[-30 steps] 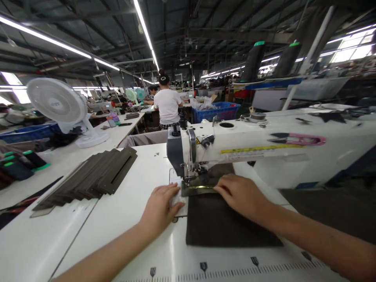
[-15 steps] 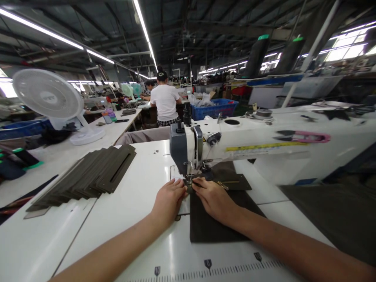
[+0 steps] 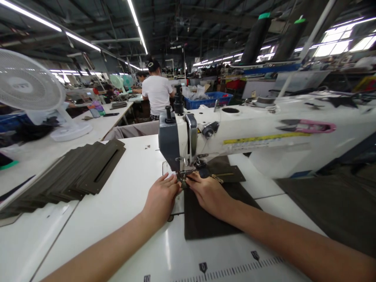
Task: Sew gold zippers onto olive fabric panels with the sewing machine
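Both hands sit close together at the needle, fingertips almost meeting. The left hand (image 3: 160, 196) lies flat, palm down, on the white table (image 3: 132, 168), its fingers stretched toward the presser foot (image 3: 183, 175). The right hand (image 3: 209, 194) rests on the dark fabric panel (image 3: 205, 225), fingers bent toward the same spot. Whether those fingertips pinch the panel's edge or only press it down, I cannot tell.

A second ago the two hands were well apart, the left on the plate beside the foot and the right further along the panel's top edge. They have since drawn in to the foot, and the panel lies narrower before the person, its near edge just short of the printed ruler marks (image 3: 229, 270). The brass-coloured zipper line (image 3: 219, 179), which ran along the front of the foot, now shows just behind the right hand on a dark piece past the needle. By my judgement the work has been turned or moved on under the foot, and the hands now steady it right at the needle.

Above them stands the white sewing machine (image 3: 249, 137), pink-handled snips (image 3: 305, 126) lying on its arm. To the left is a fanned stack of dark slotted panels (image 3: 85, 172) and, beyond it, a white desk fan (image 3: 26, 88). A co-worker in a white shirt (image 3: 157, 92) sits facing away, well off.
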Demonstrator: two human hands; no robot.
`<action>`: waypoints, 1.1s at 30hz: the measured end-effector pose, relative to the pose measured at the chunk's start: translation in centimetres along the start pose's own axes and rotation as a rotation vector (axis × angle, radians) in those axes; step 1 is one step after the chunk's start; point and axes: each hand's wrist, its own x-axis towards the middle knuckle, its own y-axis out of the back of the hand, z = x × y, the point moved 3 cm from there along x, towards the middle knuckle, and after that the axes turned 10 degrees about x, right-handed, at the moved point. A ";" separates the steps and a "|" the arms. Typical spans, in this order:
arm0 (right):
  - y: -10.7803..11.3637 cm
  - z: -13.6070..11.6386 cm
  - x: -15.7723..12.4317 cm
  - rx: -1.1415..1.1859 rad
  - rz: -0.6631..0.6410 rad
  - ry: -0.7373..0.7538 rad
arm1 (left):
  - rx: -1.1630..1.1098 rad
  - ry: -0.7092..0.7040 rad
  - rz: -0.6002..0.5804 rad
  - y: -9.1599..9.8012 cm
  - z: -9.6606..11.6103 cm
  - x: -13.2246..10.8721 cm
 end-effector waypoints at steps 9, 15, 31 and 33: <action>-0.1 0.3 0.6 0.057 -0.006 -0.030 | -0.034 0.042 0.058 -0.2 -0.2 0.3; -0.3 0.4 0.5 0.039 0.026 -0.010 | -0.064 0.067 0.035 -0.2 -0.3 0.2; -0.2 0.4 0.4 0.086 0.049 0.006 | -0.046 0.039 0.049 0.1 -0.3 0.1; -0.2 0.3 0.2 0.103 0.052 0.015 | -0.055 0.039 0.050 0.1 -0.2 0.0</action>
